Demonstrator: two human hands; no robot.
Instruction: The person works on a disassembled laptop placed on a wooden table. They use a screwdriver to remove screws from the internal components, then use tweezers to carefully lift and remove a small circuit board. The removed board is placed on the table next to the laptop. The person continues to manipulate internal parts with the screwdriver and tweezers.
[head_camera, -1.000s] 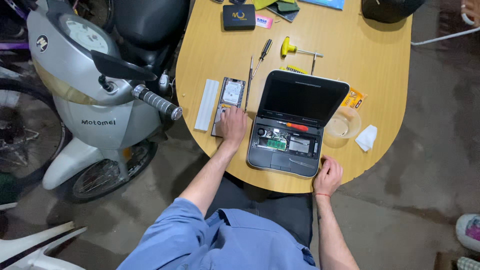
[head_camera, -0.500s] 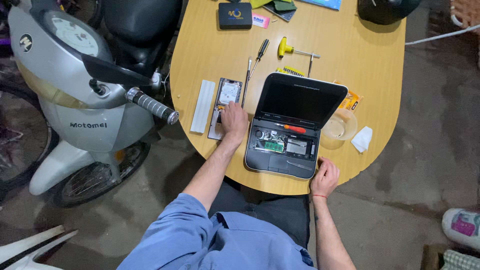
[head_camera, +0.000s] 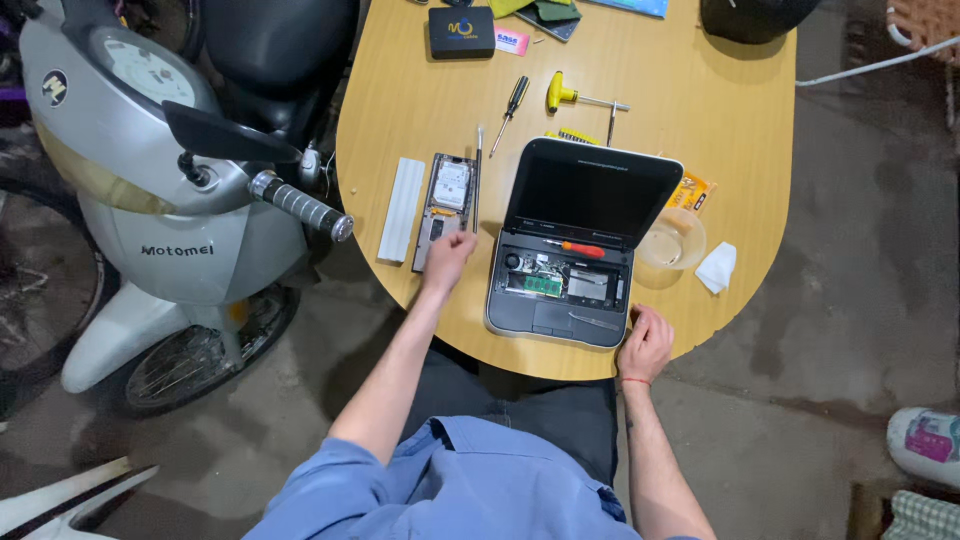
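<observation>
I see my left hand resting loosely curled on the table, gripping nothing, at the near end of the keyboard panel. My right hand lies flat by the laptop, opened, innards exposed.
</observation>
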